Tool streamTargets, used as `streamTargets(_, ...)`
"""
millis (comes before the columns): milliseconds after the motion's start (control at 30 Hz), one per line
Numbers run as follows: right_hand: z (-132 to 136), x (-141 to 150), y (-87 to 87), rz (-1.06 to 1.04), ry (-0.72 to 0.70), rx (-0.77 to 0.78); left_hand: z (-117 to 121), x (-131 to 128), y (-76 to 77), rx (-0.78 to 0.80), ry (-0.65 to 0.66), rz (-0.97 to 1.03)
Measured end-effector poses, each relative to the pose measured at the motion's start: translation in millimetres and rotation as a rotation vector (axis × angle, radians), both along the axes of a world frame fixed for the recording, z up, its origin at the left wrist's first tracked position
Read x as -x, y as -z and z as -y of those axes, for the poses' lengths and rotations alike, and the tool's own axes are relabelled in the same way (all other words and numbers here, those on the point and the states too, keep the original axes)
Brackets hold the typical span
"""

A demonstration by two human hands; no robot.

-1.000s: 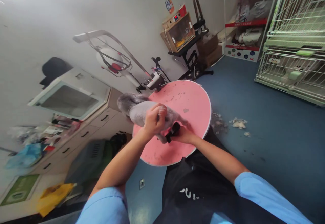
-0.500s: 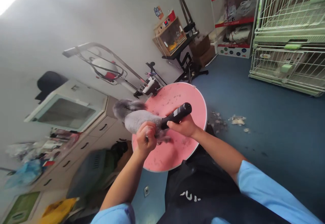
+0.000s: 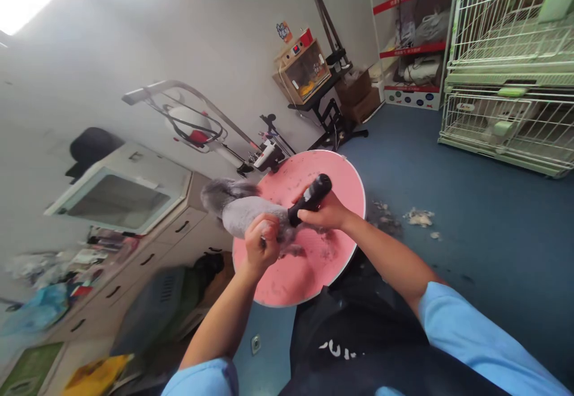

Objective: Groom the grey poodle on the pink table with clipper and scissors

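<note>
A small grey shaved dog [image 3: 244,210] stands on a round pink table [image 3: 341,186], its head toward the left. My left hand [image 3: 261,245] is closed round the dog's hind end, gripping a leg or the tail. My right hand [image 3: 326,212] is wrapped round a black electric clipper [image 3: 310,198], whose head rests against the dog's rear flank. Loose grey fur lies on the pink top near my hands.
A grooming arm with clamp [image 3: 264,157] stands at the table's far edge. Cabinets with a glass-front dryer box [image 3: 121,186] line the left. Wire cages [image 3: 506,85] stand at the right. Clumps of cut fur [image 3: 419,218] lie on the blue floor.
My right hand came up from low beside the dog and now holds the clipper against its rear. My left hand slid down from the dog's back to its hind end.
</note>
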State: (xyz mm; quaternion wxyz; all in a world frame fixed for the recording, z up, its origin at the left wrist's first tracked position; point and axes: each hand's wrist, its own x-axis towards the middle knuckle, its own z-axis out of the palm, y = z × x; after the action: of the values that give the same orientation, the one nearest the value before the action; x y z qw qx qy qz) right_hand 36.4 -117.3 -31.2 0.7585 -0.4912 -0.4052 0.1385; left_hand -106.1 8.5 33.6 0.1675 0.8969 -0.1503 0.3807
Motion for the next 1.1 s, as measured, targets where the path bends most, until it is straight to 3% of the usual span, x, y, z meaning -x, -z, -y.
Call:
streamTargets(67, -8, -4, 3.4, 0.068, -0.057, 0.06, -1, -1, 0.2, 0.001, 0.003, 0.005)
streamTargets(167, -11, -15, 24.9, 0.105, -0.074, 0.174, -1, -1, -0.1, -0.003, 0.007, 0.01)
streamTargets(300, 8, -13, 48.0, 0.072, 0.037, 0.285, 0, -3, -1.5, -0.001, 0.024, 0.016)
streamTargets(400, 23, 19, 54.4, 0.026, 0.186, 0.131, 2, -4, -2.5, 0.005, 0.031, -0.005)
streamTargets(500, 23, 65, 65.7, 0.231, 0.207, -0.005, 3, -5, -3.2, 0.008, 0.026, -0.018)
streamTargets(700, 6, 125, 97.1, 0.448, 0.287, 0.114, 2, 0, -3.5, 0.016, -0.008, -0.036)
streamTargets(833, 1, 131, 93.8, 0.568, 0.266, 0.12, 2, 4, -2.0, 0.014, -0.015, -0.025)
streamTargets(967, -5, 128, 87.6, 0.564, 0.309, 0.267, 0, 7, -0.8, 0.027, -0.009, -0.01)
streamTargets(1100, -8, 134, 85.5, 0.544, 0.299, 0.291, 1, 6, -2.0, 0.005, 0.01, -0.006)
